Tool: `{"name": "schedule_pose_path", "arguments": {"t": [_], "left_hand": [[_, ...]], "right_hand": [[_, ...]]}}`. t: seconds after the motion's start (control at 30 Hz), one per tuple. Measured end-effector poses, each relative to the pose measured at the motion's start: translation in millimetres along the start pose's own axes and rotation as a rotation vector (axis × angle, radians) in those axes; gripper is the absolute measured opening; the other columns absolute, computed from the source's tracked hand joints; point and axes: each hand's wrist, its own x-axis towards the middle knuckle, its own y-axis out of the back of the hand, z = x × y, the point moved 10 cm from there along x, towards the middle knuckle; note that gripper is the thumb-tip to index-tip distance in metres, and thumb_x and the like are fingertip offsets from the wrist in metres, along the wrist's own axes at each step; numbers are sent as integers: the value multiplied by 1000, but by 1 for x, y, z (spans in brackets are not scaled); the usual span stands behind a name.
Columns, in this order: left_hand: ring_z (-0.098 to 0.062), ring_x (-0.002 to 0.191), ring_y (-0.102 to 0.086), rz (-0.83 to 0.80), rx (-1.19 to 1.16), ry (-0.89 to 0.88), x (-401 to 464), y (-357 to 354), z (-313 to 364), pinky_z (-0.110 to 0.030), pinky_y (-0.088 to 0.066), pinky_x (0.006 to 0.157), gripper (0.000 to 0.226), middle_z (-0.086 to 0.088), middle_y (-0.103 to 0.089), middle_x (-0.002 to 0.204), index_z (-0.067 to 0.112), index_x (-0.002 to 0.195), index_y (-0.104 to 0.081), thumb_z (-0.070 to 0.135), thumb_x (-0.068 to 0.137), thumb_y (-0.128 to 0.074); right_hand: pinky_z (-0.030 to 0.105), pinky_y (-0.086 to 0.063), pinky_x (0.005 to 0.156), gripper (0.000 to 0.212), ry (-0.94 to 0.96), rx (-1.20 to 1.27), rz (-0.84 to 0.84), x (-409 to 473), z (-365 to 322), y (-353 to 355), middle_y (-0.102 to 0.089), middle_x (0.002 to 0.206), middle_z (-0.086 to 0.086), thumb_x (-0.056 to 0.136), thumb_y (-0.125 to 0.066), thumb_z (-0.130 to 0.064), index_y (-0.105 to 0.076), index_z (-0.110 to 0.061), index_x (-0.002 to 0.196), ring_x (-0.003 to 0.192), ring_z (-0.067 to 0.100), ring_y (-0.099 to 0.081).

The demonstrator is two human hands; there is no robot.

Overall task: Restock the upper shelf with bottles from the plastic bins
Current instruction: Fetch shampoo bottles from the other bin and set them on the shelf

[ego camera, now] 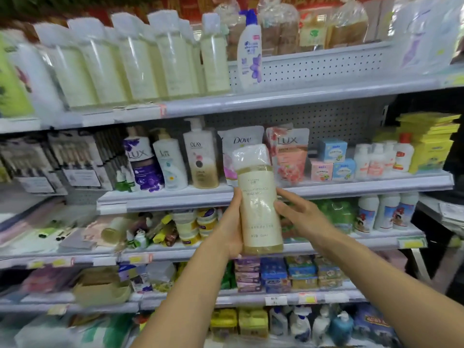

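I hold a tall pale-yellow bottle (258, 204) with a cream label and a plastic-wrapped white cap upright in front of the middle shelves. My left hand (232, 224) grips its left side and base. My right hand (298, 217) rests against its right side with the fingers spread. On the upper shelf (276, 99), a row of several matching pale-yellow bottles (140, 59) stands at the left. To the right of that row stands a white bottle with a blue cap (249, 49), then bare shelf. No plastic bin is in view.
The shelf below holds Lux, Olay and Dove products (200, 156) and small boxes (334, 159). Lower shelves carry jars, soap packs (288, 275) and pump bottles. Yellow packs (431, 139) are stacked at the right. Bagged goods (313, 23) sit behind the top shelf.
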Motion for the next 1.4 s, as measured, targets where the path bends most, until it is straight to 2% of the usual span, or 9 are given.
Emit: {"name": "schedule_pose_path", "arguments": {"t": [0.17, 0.27, 0.37, 0.43, 0.57, 0.9, 1.03, 1.17, 1.4], "left_hand": [[-34, 126, -58, -43, 36, -20, -8, 29, 51, -57, -37, 112, 74, -15, -63, 133, 20, 137, -59, 74, 92, -33], [-35, 125, -58, -31, 61, -36, -13, 44, 72, -59, -38, 111, 74, -15, -64, 133, 21, 135, -61, 75, 89, -41], [-28, 107, -71, 13, 148, -106, -19, 57, 94, -51, -58, 84, 68, -6, -71, 122, 26, 128, -66, 74, 81, -52], [-25, 97, -74, 10, 215, -182, -25, 59, 111, -45, -61, 68, 69, -3, -71, 120, 28, 128, -63, 69, 73, -60], [-28, 110, -68, -15, 313, -292, -34, 53, 142, -57, -55, 89, 73, -4, -70, 121, 22, 132, -54, 54, 69, -73], [-24, 98, -70, 4, 375, -359, -39, 36, 195, -45, -59, 59, 79, -2, -69, 116, 22, 132, -50, 52, 65, -77], [-26, 105, -67, 8, 362, -413, -30, 27, 215, -45, -59, 60, 80, -1, -70, 116, 23, 129, -51, 54, 62, -79], [-24, 101, -70, 32, 336, -457, -22, 16, 234, -55, -59, 66, 89, 5, -76, 98, 23, 128, -53, 56, 52, -83], [-27, 107, -68, 68, 392, -540, -7, -10, 271, -64, -56, 79, 70, -1, -73, 113, 28, 129, -54, 56, 69, -77]], "right_hand": [[26, -58, 65, 41, 44, 11, -29, 23, -33, -47, -76, 98, -3, 88, -66, -41, -56, -50, 126, 89, 15, -73], [31, -60, 68, 44, 59, 15, -50, 29, -48, -69, -75, 103, -3, 77, -69, -48, -54, -56, 118, 93, 15, -73], [37, -58, 77, 59, 93, 11, -73, 33, -59, -88, -74, 108, -2, 68, -74, -52, -50, -56, 122, 98, 15, -72], [41, -57, 83, 68, 139, 3, -64, 37, -71, -94, -73, 113, -1, 67, -78, -51, -47, -53, 128, 101, 17, -71], [40, -56, 87, 74, 229, -31, -11, 46, -100, -96, -73, 110, -6, 71, -78, -49, -44, -46, 136, 100, 13, -71], [37, -56, 80, 56, 302, -63, 22, 73, -152, -94, -75, 105, 0, 71, -79, -48, -50, -55, 119, 96, 15, -72], [38, -58, 80, 46, 342, -78, 17, 88, -171, -88, -75, 103, -3, 80, -76, -38, -56, -48, 121, 94, 15, -73], [24, -58, 64, 54, 387, -107, -10, 102, -193, -84, -76, 97, -6, 79, -80, -31, -53, -40, 124, 88, 13, -74], [21, -56, 59, 57, 446, -113, -2, 130, -233, -61, -77, 90, -3, 77, -80, -31, -52, -36, 126, 81, 12, -74]]}}
